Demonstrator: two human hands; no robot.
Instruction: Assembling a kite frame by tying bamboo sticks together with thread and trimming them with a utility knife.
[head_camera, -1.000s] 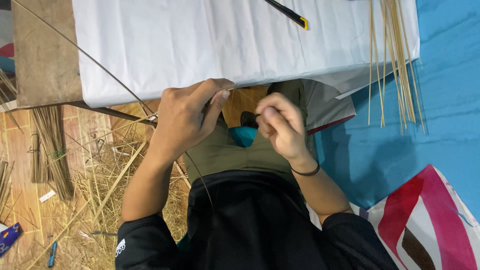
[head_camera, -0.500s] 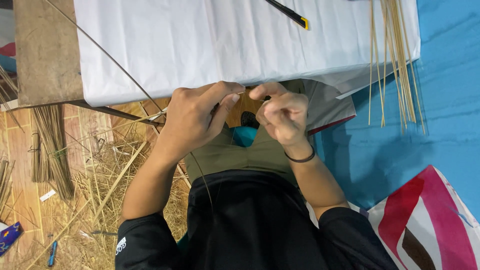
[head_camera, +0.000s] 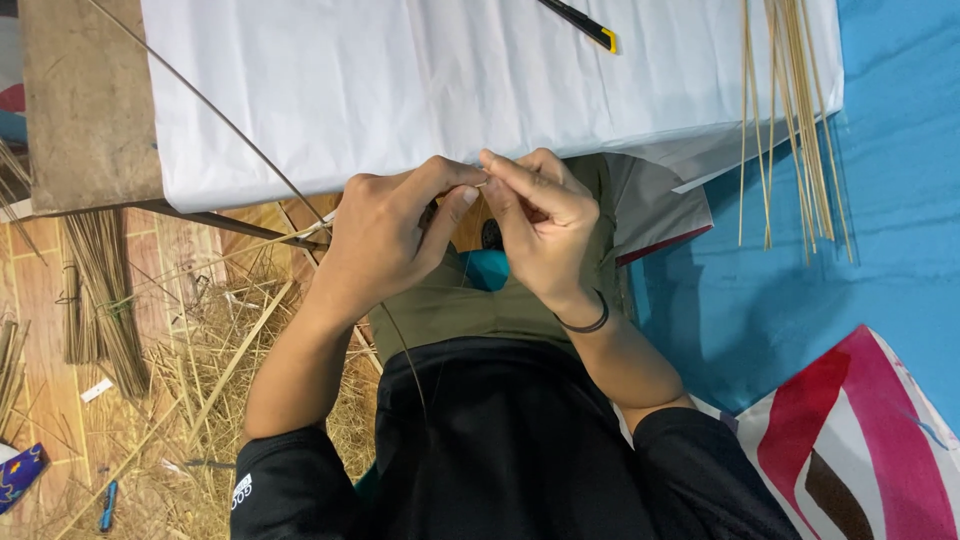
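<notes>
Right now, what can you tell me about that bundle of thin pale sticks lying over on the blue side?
The bundle of thin sticks is pale yellow and looks like split bamboo or straw. The straight, slender stalks lie loosely side by side, roughly parallel and fanning a little at their near ends. Their upper parts rest on the white sheet; their lower ends reach past its edge onto the blue mat. Neither hand touches them, and their far ends run out of view.

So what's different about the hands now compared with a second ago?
The right hand moved up and toward the left hand, so the fingertips of both now meet on a thin pale straw strip at the edge of the white cloth-covered table. The black-and-yellow knife and the bundle of thin yellow sticks stayed put.
</notes>
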